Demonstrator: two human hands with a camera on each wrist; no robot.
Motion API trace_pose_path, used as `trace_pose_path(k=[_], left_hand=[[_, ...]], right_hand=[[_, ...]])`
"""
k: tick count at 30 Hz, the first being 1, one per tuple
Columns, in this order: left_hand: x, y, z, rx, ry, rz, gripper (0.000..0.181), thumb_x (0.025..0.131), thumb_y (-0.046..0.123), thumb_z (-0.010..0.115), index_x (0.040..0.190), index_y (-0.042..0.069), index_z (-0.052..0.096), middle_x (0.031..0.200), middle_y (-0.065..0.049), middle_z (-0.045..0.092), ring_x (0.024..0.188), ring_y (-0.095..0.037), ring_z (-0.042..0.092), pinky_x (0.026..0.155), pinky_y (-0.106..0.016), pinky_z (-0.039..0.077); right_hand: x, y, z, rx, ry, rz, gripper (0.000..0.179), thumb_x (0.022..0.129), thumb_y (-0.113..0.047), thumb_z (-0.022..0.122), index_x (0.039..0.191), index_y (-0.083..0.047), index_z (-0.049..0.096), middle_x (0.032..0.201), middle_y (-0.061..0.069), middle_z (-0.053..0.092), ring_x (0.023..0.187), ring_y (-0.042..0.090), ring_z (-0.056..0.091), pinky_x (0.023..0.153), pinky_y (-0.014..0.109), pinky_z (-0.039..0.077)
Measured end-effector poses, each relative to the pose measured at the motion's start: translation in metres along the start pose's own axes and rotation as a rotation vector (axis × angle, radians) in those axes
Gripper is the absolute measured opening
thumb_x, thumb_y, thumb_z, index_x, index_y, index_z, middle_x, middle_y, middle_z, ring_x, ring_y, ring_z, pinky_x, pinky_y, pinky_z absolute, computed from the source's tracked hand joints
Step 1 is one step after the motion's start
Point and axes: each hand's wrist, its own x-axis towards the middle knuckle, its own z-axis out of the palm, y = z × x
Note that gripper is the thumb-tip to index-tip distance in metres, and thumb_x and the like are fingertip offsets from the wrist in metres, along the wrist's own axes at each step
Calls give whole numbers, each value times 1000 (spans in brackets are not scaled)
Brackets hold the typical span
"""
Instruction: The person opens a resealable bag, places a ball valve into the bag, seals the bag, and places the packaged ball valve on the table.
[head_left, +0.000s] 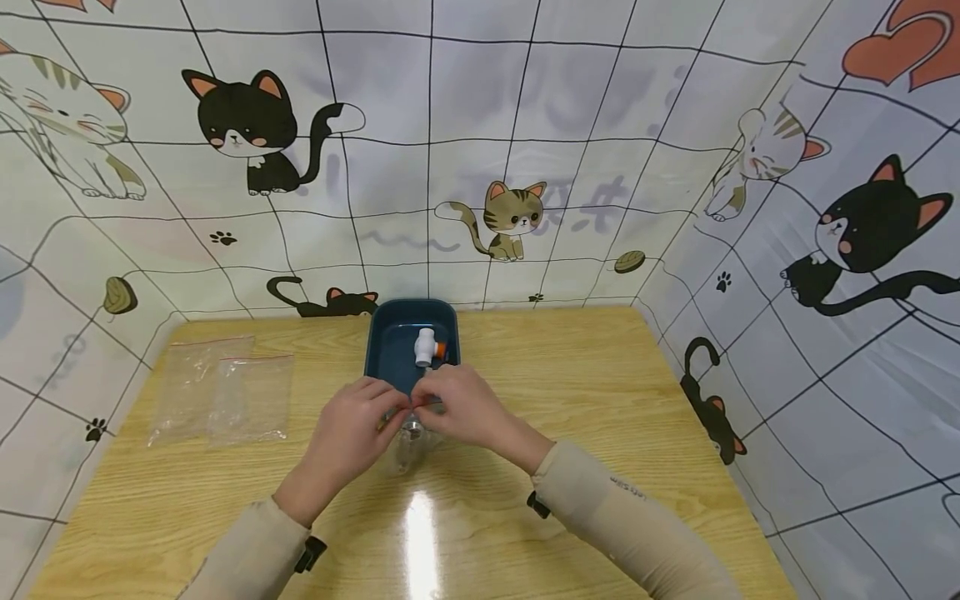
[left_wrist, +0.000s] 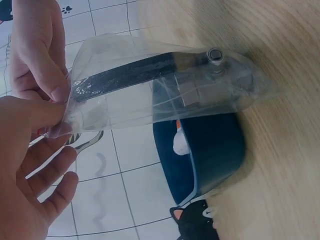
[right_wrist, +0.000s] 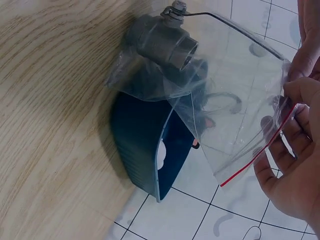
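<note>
A clear zip bag with a red strip along its mouth (right_wrist: 252,147) hangs between both hands. Inside it sits a metal ball valve (right_wrist: 162,42) with a long lever handle (left_wrist: 125,77), dark in the left wrist view; the valve body is at the bag's lower end. My left hand (head_left: 348,425) pinches the top edge between thumb and index finger, its other fingers loosely spread. Right beside it, my right hand (head_left: 465,404) pinches the same edge with thumb and fingertips. In the head view the hands partly hide the bag.
Just beyond the hands stands a dark blue plastic bin (head_left: 386,346). In it lies a white plastic pipe valve (head_left: 425,346) with an orange part. Two flat clear zip bags (head_left: 251,408) overlap on the wooden table (head_left: 570,383) at left. Cat-printed sheeting (head_left: 390,175) surrounds the table.
</note>
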Motion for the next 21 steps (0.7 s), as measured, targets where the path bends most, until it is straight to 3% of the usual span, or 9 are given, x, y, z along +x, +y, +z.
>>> trace_pose_path(k=[5,12,21], left_hand=[[0,1,-2,66,15,42,8,82,21,79,88,18,76,88,2,71,92,-19,63,83,-40,51],[0,-2,-3,67,26,50,6,82,20,79,87,18,77,86,3,68,91,-19,60,86,-40,48],[0,-3,-3,82,43,54,5,82,19,79,86,18,76,83,3,68,90,-20,60,87,-41,46]], right_hand=[[-2,1,2,-59,16,-18,7,93,-27,66,93,-23,72,89,-11,70,79,5,59,74,23,45],[-6,3,1,-178,3,-21,7,93,-31,66,92,-25,70,88,-12,68,80,6,57,74,26,43],[-9,1,1,-377,63,-102,7,96,-29,61,91,-26,65,90,-10,66,89,10,60,88,30,44]])
